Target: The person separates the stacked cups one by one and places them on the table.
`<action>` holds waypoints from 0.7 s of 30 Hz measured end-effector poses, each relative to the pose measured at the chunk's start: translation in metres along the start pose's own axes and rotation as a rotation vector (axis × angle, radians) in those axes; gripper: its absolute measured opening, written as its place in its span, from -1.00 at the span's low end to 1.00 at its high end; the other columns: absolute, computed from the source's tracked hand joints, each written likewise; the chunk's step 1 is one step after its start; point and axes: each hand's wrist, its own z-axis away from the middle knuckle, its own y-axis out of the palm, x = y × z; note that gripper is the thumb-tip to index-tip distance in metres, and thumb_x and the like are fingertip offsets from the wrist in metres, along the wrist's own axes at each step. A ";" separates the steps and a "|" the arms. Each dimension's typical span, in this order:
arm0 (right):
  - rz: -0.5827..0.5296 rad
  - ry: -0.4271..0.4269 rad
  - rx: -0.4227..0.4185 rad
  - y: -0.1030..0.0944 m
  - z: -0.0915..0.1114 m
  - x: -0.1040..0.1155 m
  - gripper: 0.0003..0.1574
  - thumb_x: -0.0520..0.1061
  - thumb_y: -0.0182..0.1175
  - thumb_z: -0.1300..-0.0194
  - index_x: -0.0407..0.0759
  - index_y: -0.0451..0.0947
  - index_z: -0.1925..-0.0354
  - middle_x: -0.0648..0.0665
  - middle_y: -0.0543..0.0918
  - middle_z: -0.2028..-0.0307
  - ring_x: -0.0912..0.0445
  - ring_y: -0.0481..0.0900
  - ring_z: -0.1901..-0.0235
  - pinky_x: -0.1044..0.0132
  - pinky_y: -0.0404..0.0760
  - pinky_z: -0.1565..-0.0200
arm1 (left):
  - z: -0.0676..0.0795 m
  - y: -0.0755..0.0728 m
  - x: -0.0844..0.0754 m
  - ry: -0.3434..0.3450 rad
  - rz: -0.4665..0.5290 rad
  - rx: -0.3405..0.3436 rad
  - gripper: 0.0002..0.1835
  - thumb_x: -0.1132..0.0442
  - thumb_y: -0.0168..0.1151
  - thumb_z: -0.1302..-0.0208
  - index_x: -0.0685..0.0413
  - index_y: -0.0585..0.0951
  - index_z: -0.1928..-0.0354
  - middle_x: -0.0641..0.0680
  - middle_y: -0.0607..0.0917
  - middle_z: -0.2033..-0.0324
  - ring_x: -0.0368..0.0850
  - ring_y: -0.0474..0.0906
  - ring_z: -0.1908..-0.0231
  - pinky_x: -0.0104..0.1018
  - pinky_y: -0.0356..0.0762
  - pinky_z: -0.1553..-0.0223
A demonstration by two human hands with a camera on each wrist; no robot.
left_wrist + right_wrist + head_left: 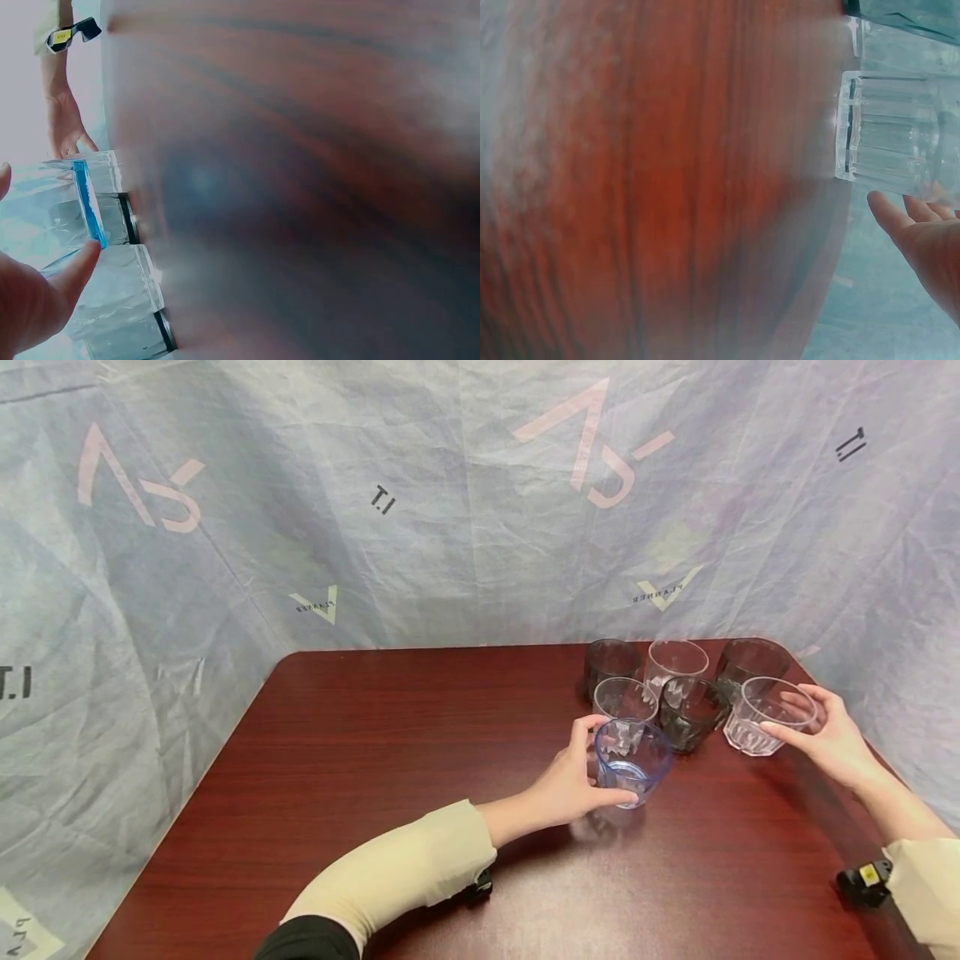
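My left hand (570, 781) holds a clear tumbler with blue edging (633, 756) between thumb and fingers. In the left wrist view its blue base (88, 202) stands off the tabletop. My right hand (836, 743) is round a clear faceted tumbler (753, 735), thumb in front and fingers behind; in the right wrist view its base (845, 126) is at the tabletop. Behind the blue-edged tumbler is another clear tumbler (626, 697). A dark smoky tumbler (686, 722) stands between it and the right-hand one.
At the back stand a dark tumbler (609, 668), a clear one (677, 658) and a wider dark one (750, 662). All are on a dark red wooden table (420, 718). A printed grey cloth (465, 527) hangs behind the table and along its sides.
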 end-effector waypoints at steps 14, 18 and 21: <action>-0.055 -0.010 0.008 -0.001 0.000 0.000 -0.15 -0.45 0.24 -0.22 0.23 0.00 -0.11 0.44 0.42 0.08 0.66 0.39 0.11 0.75 0.35 0.19 | -0.010 0.017 0.007 -0.012 -0.066 0.016 0.02 0.26 0.57 0.04 -0.13 0.05 -0.33 0.07 0.47 -0.13 -0.20 0.57 -0.01 -0.52 0.42 0.02; -0.035 -0.010 0.010 -0.001 -0.001 -0.002 -0.14 -0.44 0.24 -0.22 0.22 -0.02 -0.12 0.44 0.40 0.08 0.67 0.38 0.11 0.75 0.34 0.19 | -0.010 0.020 0.011 0.023 -0.078 0.013 0.03 0.28 0.58 0.05 -0.09 0.03 -0.34 0.07 0.47 -0.15 -0.23 0.57 0.03 -0.54 0.42 0.04; -0.017 -0.010 0.012 -0.002 0.000 -0.002 -0.14 -0.43 0.25 -0.23 0.20 -0.03 -0.14 0.45 0.39 0.08 0.67 0.37 0.11 0.75 0.33 0.19 | -0.010 0.021 0.013 0.019 -0.078 0.011 0.04 0.28 0.58 0.05 -0.09 0.03 -0.34 0.09 0.48 -0.15 -0.25 0.58 0.05 -0.55 0.42 0.04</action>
